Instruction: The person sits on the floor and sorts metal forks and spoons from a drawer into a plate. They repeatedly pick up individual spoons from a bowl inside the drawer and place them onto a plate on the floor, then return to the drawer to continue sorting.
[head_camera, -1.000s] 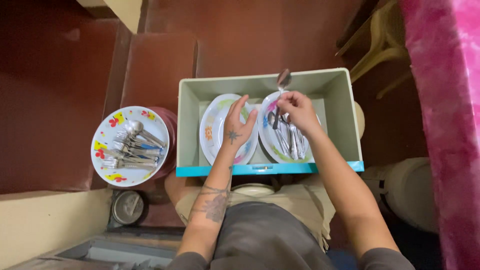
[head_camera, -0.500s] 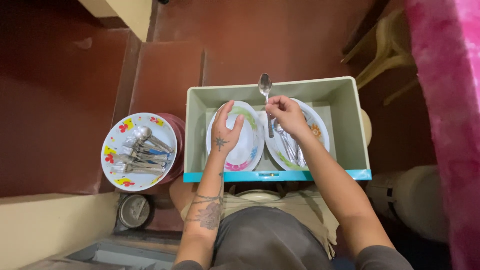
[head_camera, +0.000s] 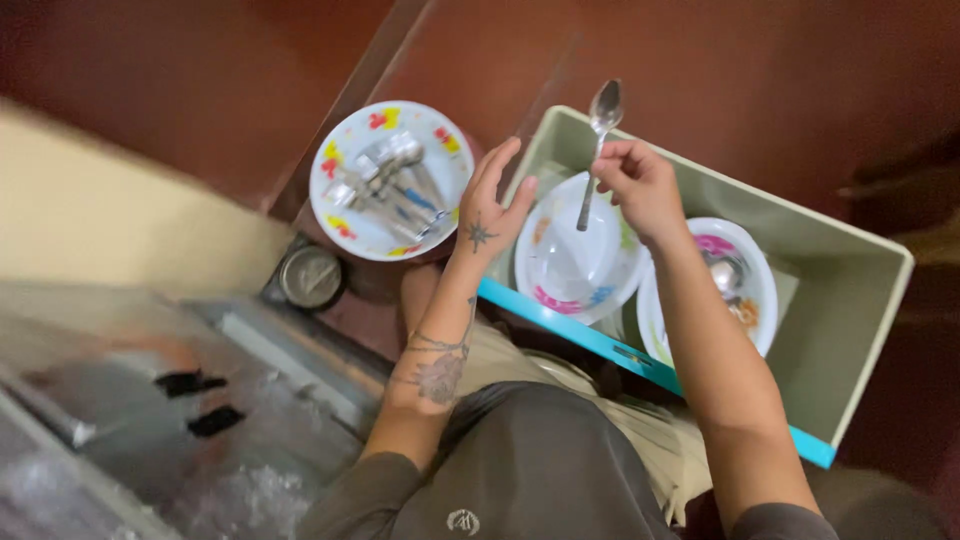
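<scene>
Your view has swung left since a moment ago, and the spoon has travelled left with your right hand, off the plate of loose cutlery and over the empty floral plate. Your fingers are pinched around its handle, bowl upward. Your left hand hovers open-fingered at the edge of the green tray, holding nothing. This looks like sorting; moving on likely means carrying the spoon toward the cutlery-filled plate beyond the tray.

Single head view, looking steeply down, close over lap and bin, frame tilted.
</scene>
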